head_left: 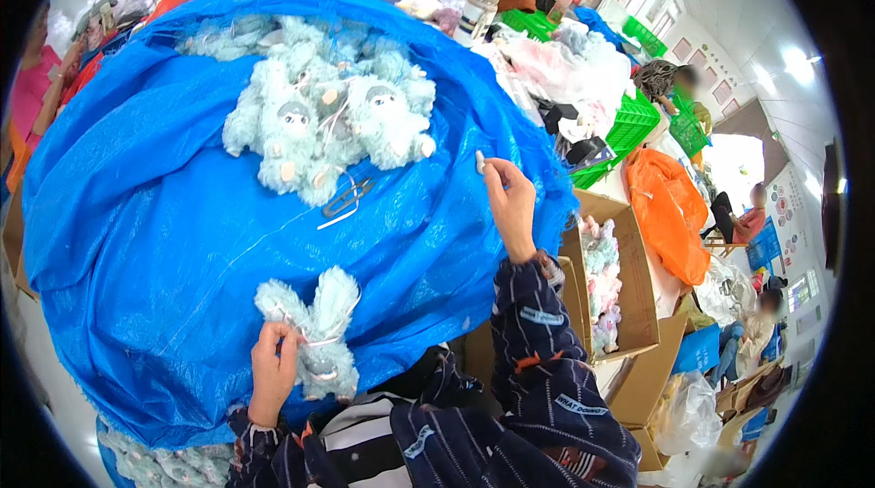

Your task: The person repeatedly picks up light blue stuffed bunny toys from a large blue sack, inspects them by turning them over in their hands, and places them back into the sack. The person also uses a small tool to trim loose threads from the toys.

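And here's the pale-blue plush toy [328, 371], on the near edge of the blue sheet [173, 297], long axis running away from the body, two fluffy lobes at the far end! The left hand [275, 360] is right there, pinching its left side by the band. The right hand [510, 201], well apart, ahead and to the right, pinches a small pale piece [480, 162] between thumb and finger.

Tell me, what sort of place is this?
Probably a soft-toy workshop: pale blue plush toys lie heaped on a blue sheet beside a scissor-like metal tool, and an open cardboard box nearby holds more fluffy pieces.
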Motion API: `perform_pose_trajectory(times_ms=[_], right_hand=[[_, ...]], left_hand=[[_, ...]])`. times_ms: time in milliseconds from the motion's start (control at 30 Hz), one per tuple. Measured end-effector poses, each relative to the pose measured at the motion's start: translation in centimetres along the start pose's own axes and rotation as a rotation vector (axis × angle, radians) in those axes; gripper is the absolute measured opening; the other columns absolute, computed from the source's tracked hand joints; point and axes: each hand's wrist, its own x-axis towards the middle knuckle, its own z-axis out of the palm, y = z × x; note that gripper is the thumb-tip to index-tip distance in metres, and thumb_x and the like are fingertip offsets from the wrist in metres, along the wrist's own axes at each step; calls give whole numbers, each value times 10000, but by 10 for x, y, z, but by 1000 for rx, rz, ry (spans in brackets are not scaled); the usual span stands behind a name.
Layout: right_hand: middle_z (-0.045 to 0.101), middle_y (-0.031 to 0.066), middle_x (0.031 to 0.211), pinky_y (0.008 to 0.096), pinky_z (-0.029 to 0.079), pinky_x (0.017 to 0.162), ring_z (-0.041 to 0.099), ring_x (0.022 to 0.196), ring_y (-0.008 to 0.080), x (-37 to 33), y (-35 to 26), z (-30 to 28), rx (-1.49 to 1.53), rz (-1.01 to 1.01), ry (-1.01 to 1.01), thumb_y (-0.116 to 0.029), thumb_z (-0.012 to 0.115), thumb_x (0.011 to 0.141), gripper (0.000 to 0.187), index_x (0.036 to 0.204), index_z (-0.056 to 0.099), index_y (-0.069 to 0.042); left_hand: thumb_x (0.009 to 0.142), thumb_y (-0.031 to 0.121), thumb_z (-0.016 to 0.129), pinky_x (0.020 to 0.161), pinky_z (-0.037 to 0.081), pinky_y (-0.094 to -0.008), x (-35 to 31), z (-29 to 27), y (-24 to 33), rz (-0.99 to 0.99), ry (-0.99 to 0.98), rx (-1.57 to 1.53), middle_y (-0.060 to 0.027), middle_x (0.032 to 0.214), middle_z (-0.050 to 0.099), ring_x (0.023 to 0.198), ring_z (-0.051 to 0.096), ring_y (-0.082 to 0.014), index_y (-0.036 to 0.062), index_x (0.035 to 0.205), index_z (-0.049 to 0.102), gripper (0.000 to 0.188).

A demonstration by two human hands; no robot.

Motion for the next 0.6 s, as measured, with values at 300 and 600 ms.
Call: perform_pose_trajectory(times_ms=[300,600], right_hand=[[598,164,705,324,463,573,602,621,266,-2,-22,57,48,-164,-251,-96,567,780,121,808,600,17],[589,186,667,462,460,578,575,649,375,-31,-51,154,-294,-258,-468,-332,542,777,282,743,567,-53]], left_hand=[[845,57,456,495,426,-309,3,-5,5,5,-3,164,-119,614,554,554,581,-237,13,842,446,45],[836,79,507,418,341,-281,-6,-4,2,-98,-78,106,-108,546,484,460,489,-138,20,830,474,68]])
